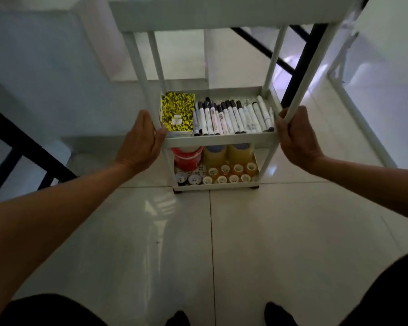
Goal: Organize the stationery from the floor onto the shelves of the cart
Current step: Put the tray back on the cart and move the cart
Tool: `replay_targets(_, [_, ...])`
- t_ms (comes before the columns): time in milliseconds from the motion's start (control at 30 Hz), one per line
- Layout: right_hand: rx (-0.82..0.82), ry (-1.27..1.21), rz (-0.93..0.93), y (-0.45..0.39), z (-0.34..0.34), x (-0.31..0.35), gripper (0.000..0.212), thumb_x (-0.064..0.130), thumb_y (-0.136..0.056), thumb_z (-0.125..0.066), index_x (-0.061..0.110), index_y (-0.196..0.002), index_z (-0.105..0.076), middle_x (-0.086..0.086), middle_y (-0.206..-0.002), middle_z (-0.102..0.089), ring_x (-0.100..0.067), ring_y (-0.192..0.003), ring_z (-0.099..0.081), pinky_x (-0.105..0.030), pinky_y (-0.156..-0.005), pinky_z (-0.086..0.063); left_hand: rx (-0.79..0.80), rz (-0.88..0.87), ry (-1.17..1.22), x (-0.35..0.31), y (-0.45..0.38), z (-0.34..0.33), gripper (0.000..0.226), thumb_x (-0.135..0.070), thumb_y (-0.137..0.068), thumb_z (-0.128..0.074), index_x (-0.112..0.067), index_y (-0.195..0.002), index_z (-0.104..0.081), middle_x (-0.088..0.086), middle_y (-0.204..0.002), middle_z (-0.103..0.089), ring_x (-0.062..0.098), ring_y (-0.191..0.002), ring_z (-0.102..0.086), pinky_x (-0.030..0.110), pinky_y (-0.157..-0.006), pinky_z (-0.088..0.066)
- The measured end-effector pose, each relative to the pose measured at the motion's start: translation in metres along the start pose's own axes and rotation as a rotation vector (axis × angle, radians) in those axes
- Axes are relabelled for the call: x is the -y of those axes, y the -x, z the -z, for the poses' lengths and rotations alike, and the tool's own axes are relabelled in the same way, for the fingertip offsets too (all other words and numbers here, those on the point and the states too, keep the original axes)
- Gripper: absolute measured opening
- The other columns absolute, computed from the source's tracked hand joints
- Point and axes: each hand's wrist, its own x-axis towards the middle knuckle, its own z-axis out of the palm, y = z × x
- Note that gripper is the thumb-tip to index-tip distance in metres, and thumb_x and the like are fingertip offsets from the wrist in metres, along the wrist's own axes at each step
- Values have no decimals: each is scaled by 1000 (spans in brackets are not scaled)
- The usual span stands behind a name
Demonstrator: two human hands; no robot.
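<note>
White plastic cart is held from both sides at middle-shelf level. Left hand lies against the front-left post, fingers fairly straight, thumb at the shelf corner; reads as pressing, not a wrapped grip. Right hand has its fingers curled round the front-right post, so that grip is closed on the post.

Middle shelf: yellow-black notebook stack on the left, a row of markers laid side by side filling the rest. Bottom shelf: red tape roll and two large yellowish tape rolls at the back, small tape rolls packed in front. Top shelf is mostly out of frame; contents can't be told.

Floor tiles in view around the cart show no loose stationery. Judgement: sorting looks done or nearly so; both hands on the frame suggest positioning or steadying the cart rather than loading. Anything left would be outside the frame, unknown.

Dark table legs stand behind the cart.
</note>
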Motion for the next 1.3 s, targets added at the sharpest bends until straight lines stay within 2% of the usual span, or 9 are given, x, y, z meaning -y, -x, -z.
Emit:
replay_targets(167, [49,-58,-54,6,-3,-1,45,56,-100,-38,16,-120,-40,6,-108,-37,4,-84,-55,-9,-57,-46,-102,3,110,-10,10,-6,22,-36,-106,-39,-17,-96,-37,-3,-96,-31,11,-76,-32,25,-69,-33])
replay_targets(300, [234,-28,100,10,9,-25,57,63,-95,-45,24,-136,-34,6,-120,-42,2,-90,-58,-13,-57,-50,-32,-76,162,2,13,0,23,-42,-99,-56,-26,-105,-40,-5,-106,-37,-1,-88,-48,15,-74,-43])
replay_targets(400, [270,-80,98,22,3,-31,53,59,-98,-42,31,-142,-33,2,-128,-53,4,-87,-61,-9,-62,-50,-5,-40,238,9,17,1,31,-42,-96,-62,-20,-114,-49,-2,-112,-44,5,-95,-59,22,-72,-53])
replay_targets(700, [245,-8,69,19,6,-30,51,46,-100,-45,27,-145,-31,-1,-101,-68,6,-70,-63,-2,-57,-45,5,-108,195,5,12,8,30,-41,-98,-59,-17,-114,-49,-6,-110,-43,8,-84,-59,28,-63,-55])
replay_targets(867, [295,24,-20,35,0,-33,91,39,-81,-80,22,-147,-19,14,-118,-57,-3,-71,-69,-15,-62,-53,40,34,191,14,20,3,50,-57,-82,-73,-24,-107,-45,-11,-97,-55,5,-74,-62,17,-56,-50])
replay_targets(1000, [426,86,-212,48,-18,-31,45,27,-89,-73,12,-126,-53,-3,-112,-71,-9,-73,-70,-34,-73,-60,351,174,182,21,39,-23,52,-44,-82,-78,-16,-118,-53,-7,-94,-69,3,-72,-68,25,-67,-57])
replay_targets(1067, [445,72,-282,44,-19,-29,27,22,-91,-70,11,-114,-62,-7,-101,-74,-9,-73,-70,-30,-72,-59,347,195,215,20,42,-35,36,-32,-87,-76,-13,-114,-61,-5,-89,-72,2,-69,-70,28,-70,-58])
replay_targets(1167, [463,56,-303,40,-18,-25,22,19,-89,-73,9,-107,-64,-6,-91,-74,-11,-73,-71,-27,-70,-56,315,193,271,18,43,-46,13,-22,-92,-72,-12,-95,-65,-8,-74,-70,1,-62,-70,30,-66,-59])
replay_targets(1300, [461,31,-269,42,-21,-28,22,17,-91,-70,8,-110,-64,-6,-91,-73,-13,-74,-72,-32,-75,-59,326,160,274,29,42,-51,15,-27,-93,-70,-15,-87,-63,-15,-65,-68,0,-61,-70,17,-59,-54])
